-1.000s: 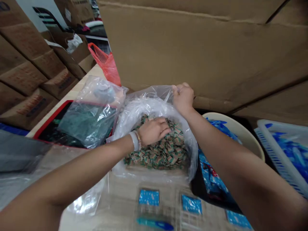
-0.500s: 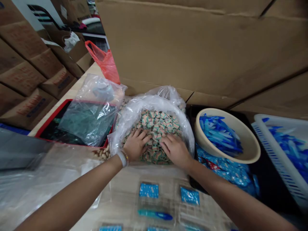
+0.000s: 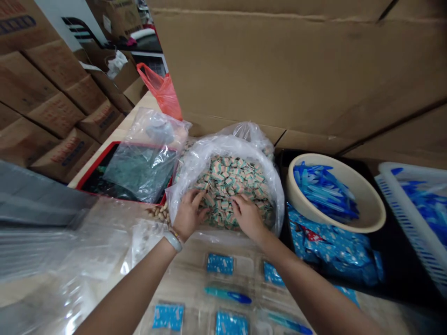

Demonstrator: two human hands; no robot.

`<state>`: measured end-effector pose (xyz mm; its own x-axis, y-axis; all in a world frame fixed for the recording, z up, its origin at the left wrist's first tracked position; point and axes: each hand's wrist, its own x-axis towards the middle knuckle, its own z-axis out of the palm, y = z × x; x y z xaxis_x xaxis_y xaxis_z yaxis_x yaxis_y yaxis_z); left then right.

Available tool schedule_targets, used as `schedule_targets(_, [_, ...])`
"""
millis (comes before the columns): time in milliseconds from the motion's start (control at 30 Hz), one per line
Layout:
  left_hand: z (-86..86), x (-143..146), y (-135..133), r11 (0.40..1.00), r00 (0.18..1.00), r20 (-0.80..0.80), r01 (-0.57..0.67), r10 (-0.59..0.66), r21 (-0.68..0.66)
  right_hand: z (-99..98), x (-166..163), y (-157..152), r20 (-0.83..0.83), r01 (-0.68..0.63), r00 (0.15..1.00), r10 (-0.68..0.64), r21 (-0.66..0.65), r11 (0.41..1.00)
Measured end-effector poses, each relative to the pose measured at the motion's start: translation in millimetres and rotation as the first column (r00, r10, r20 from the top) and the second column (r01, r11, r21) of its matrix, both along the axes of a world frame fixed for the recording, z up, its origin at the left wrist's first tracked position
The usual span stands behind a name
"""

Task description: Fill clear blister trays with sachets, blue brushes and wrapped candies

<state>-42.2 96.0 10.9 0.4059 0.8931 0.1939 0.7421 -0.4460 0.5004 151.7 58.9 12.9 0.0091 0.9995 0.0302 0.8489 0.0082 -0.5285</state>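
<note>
A translucent plastic bag [image 3: 190, 170] holds heaped small squares [image 3: 230, 174]; a cream basin [image 3: 368, 202] holds slender blue plastic pieces [image 3: 324, 193]. The squares are tan, green-edged. Among them, the person's left hand [image 3: 188, 214] has a spread grip (the right hand's [image 3: 247, 216] one cannot tell).

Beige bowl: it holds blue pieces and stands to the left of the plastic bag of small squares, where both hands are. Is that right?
Wrong on the side: the head view shows the beige bowl to the right of the plastic bag. It does hold blue pieces, and the left hand and right hand are at the bag of small squares.
</note>
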Motion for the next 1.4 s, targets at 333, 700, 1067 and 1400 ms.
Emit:
schedule_targets(333, [-16.6,2,-23,0.94,0.933,0.189,-0.263,0.305,-0.217,-16.5,-60,7,-0.06,-0.001,0.998,0.002,0.007,1.0])
schedule_targets(700, [-15.7,-12,-61,0.899,0.966,-0.23,-0.203,0.119,-0.388,-21.7,-36,6,-0.255,-0.019,0.966,0.03,0.047,0.999])
schedule_targets(1067, [-19.4,15,-61,0.928,0.996,0.009,-0.078,0.087,-0.364,-36.8,-8,-47,-0.28,0.002,0.959,-0.041,-0.139,0.99])
schedule_targets(1400, [-28.0,26,-52,0.955,0.985,0.016,0.172,-0.173,-0.24,-37.4,-4,-57,-0.464,0.015,0.879,-0.113,-0.209,0.978])
